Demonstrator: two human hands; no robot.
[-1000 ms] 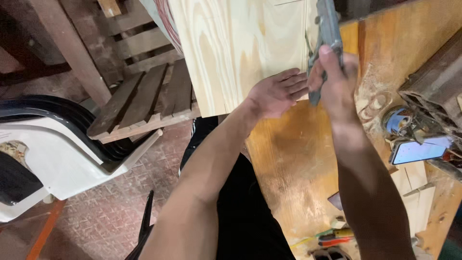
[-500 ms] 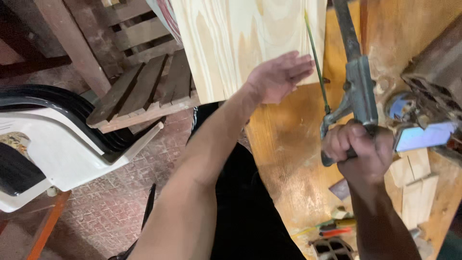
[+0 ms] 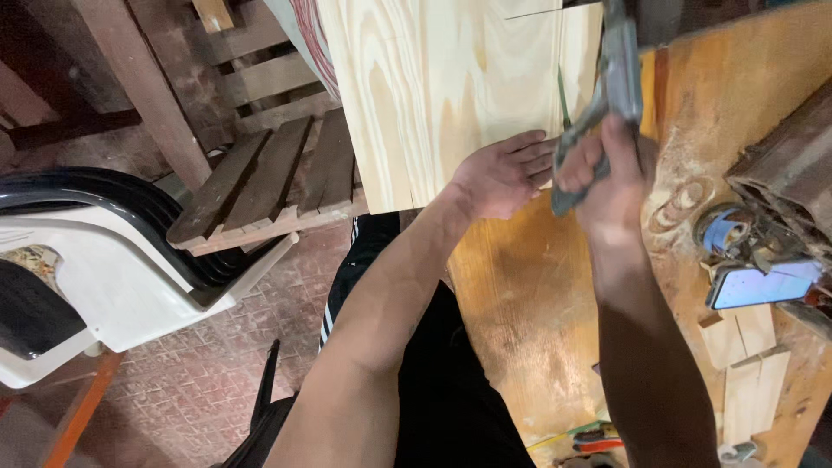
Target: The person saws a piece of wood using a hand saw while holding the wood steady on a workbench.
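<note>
Stacked plastic chairs (image 3: 113, 260) are standing at left on a reddish patterned tile floor (image 3: 208, 381). A slatted wooden pallet (image 3: 269, 173) is leaning beyond them, beside a timber post (image 3: 139, 87).

Pine board (image 3: 442, 87), upper centre: pale yellow, tan wavy grain lines. Hand saw (image 3: 611, 95), upper right: grey metal frame and handle, thin green strip beside it. Desk (image 3: 529, 303), right half: orange-brown, pale sawdust patches. Tape roll (image 3: 724, 234), right edge: blue. Phone (image 3: 763, 286): light bluish-white screen. Stacked plastic chairs (image 3: 113, 269), left: white over black. Floor (image 3: 208, 381), lower left: reddish-brown, small grid pattern. Shorts (image 3: 433, 381), bottom centre: black, white side stripes. Pallet slats (image 3: 269, 173): dark weathered brown.
</note>
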